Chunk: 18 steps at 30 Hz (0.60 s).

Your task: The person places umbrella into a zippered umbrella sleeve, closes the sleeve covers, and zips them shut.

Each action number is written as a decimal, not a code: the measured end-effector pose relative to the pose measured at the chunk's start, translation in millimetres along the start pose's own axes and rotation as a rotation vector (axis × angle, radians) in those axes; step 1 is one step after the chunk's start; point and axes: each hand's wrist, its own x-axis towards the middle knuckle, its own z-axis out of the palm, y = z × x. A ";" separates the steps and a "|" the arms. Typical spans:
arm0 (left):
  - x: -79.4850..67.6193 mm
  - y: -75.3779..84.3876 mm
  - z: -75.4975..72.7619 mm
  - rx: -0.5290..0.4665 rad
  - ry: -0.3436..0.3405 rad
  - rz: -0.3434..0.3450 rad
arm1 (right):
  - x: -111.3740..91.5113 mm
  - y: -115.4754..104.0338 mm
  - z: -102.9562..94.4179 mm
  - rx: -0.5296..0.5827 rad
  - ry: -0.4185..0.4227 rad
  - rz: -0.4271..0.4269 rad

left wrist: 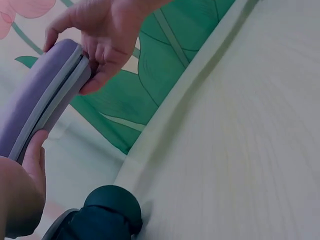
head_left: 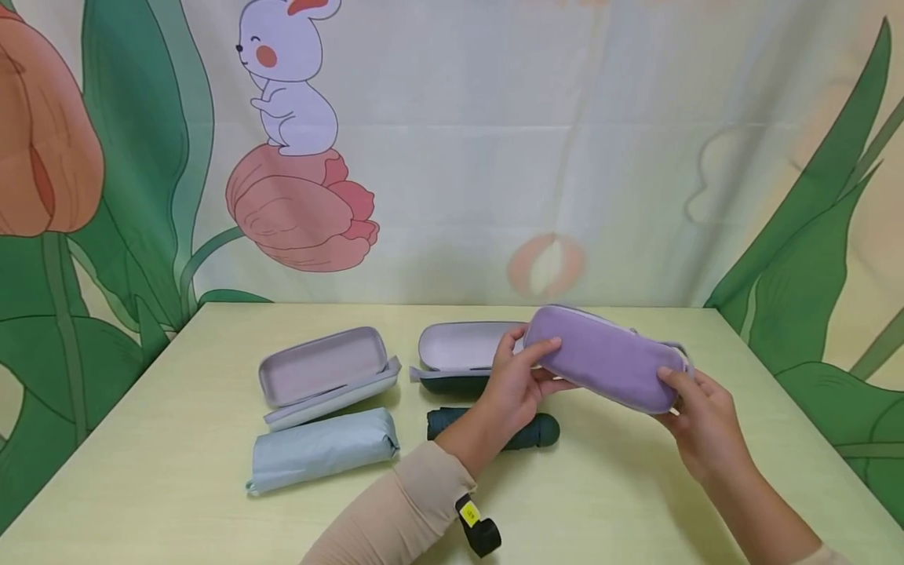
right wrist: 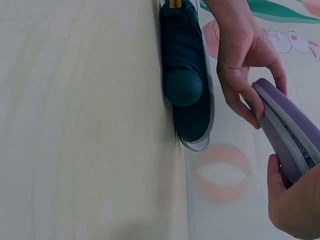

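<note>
Both hands hold a purple zip case (head_left: 607, 357) up above the table, tilted down to the right in the head view. My left hand (head_left: 514, 384) grips its left end, thumb on the front face and fingers beneath. At the other end, beside a small loop strap, my right hand (head_left: 706, 424) pinches the case with its thumb on the front. A narrow gap runs between the two pale-edged halves of the case (left wrist: 50, 95) in the left wrist view. Behind the left forearm lies a folded dark green umbrella (head_left: 544, 431), partly hidden.
On the left, an open pale grey-lilac case (head_left: 321, 369) lies behind a folded light blue umbrella (head_left: 325, 449). Another open case (head_left: 452, 349), dark green outside, stands near the table's back edge. A printed curtain (head_left: 452, 157) hangs behind the table (head_left: 600, 502).
</note>
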 end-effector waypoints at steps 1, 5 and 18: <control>-0.8 -1.4 1.4 -0.014 0.017 0.011 | -0.7 1.7 0.3 0.068 -0.016 -0.010; -5.1 -7.5 10.6 -0.087 0.095 0.043 | -5.3 10.9 6.6 0.293 -0.044 -0.015; -22.6 -35.4 29.9 0.026 0.179 0.076 | 5.1 24.3 31.9 0.316 0.115 0.107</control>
